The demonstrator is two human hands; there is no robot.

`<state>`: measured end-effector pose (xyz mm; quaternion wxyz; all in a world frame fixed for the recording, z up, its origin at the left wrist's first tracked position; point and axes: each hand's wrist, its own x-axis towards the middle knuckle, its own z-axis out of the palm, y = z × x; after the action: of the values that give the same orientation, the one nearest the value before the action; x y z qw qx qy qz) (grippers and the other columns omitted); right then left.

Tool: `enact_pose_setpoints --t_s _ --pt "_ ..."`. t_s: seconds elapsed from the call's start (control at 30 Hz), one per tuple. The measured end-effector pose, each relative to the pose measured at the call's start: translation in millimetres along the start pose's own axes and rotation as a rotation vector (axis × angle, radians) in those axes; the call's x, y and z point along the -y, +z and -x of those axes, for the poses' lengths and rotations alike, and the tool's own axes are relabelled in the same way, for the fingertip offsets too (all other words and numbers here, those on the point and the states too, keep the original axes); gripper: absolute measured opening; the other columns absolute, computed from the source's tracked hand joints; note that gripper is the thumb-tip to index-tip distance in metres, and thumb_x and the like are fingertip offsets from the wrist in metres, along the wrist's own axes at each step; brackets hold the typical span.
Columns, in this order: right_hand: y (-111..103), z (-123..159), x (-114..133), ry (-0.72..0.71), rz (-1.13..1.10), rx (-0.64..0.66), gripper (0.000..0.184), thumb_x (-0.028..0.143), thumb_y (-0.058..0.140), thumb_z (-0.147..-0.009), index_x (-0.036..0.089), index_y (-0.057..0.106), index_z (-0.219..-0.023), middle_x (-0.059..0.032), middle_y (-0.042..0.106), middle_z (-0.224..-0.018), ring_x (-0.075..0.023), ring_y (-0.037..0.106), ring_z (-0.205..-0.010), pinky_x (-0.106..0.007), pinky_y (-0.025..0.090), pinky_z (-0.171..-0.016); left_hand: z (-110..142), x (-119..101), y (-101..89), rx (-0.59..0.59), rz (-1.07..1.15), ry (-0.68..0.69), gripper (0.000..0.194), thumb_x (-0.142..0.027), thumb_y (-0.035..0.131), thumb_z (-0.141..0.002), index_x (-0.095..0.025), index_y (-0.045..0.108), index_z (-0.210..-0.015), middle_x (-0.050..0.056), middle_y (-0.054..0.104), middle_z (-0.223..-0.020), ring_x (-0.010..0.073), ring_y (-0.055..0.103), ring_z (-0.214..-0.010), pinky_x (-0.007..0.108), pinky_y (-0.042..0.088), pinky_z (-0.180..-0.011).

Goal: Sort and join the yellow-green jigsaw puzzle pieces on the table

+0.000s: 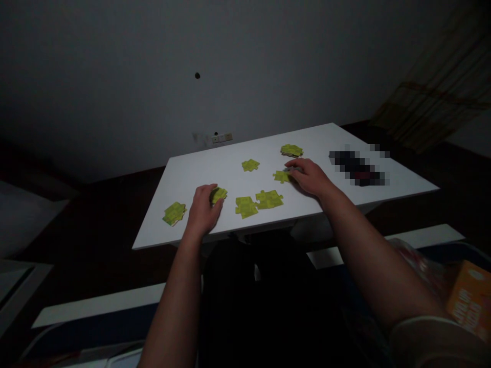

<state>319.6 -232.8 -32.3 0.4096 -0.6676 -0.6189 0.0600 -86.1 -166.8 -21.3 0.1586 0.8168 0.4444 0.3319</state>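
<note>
Several yellow-green jigsaw pieces lie on a small white table. My left hand is curled around one puzzle piece near the table's front edge. My right hand rests farther right, its fingers closed against another puzzle piece. Two joined pieces lie between my hands. A loose piece sits left of my left hand. Another piece and a small stack of pieces lie toward the table's far side.
A dark blurred-out object lies on the table's right part. An orange box sits at the lower right near my right elbow. A grey wall with a socket strip stands behind the table. The room is dim.
</note>
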Motion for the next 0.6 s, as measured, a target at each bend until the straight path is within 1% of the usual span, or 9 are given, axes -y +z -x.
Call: enact_pose_setpoints --t_s 0.17,0.3,0.4,0.5,0.6 --pt "0 0 -1 0.064 -0.049 0.005 0.027 0.031 0.067 -0.094 0.026 0.083 -0.116 -0.0124 0.082 -0.12 -0.0363 0.076 -0.112 -0.062 0.059 -0.108 2 1 -2.5 -0.053 0.062 0.007 0.048 -0.028 0.073 -0.1 -0.024 0.064 -0.147 0.016 0.063 -0.147 0.0325 0.063 -0.141 0.057 0.05 -0.129" --pt "0 1 0 0.075 -0.041 0.009 0.024 0.031 0.068 -0.094 0.026 0.083 -0.113 -0.0124 0.082 -0.118 -0.0357 0.076 -0.11 -0.06 0.06 -0.107 1 8 -2.9 -0.122 0.149 -0.062 0.043 -0.034 0.071 -0.103 -0.025 0.066 -0.145 0.016 0.065 -0.147 0.0316 0.066 -0.138 0.056 0.054 -0.127" --pt "1 0 1 0.075 -0.024 0.004 0.022 0.029 0.068 -0.094 0.025 0.083 -0.109 -0.0122 0.083 -0.117 -0.0349 0.076 -0.108 -0.059 0.059 -0.107 -1 13 -2.3 -0.166 0.21 -0.124 0.039 -0.038 0.062 -0.109 -0.025 0.066 -0.146 0.017 0.066 -0.15 0.0301 0.07 -0.134 0.054 0.057 -0.122" --pt "2 0 0 0.078 -0.018 -0.003 0.021 0.029 0.068 -0.094 0.025 0.084 -0.107 -0.0118 0.084 -0.115 -0.0342 0.076 -0.107 -0.059 0.06 -0.107 -2 14 -3.4 -0.197 0.206 -0.151 0.036 -0.035 0.056 -0.112 -0.025 0.066 -0.144 0.016 0.07 -0.148 0.0296 0.071 -0.134 0.056 0.056 -0.124" --pt "3 0 -1 0.072 -0.026 0.003 0.021 0.03 0.069 -0.094 0.025 0.084 -0.107 -0.0115 0.084 -0.113 -0.0338 0.077 -0.105 -0.058 0.06 -0.105 -3 13 -5.0 -0.213 0.172 -0.147 0.032 -0.03 0.056 -0.11 -0.024 0.068 -0.139 0.015 0.075 -0.139 0.0313 0.071 -0.133 0.058 0.054 -0.125"
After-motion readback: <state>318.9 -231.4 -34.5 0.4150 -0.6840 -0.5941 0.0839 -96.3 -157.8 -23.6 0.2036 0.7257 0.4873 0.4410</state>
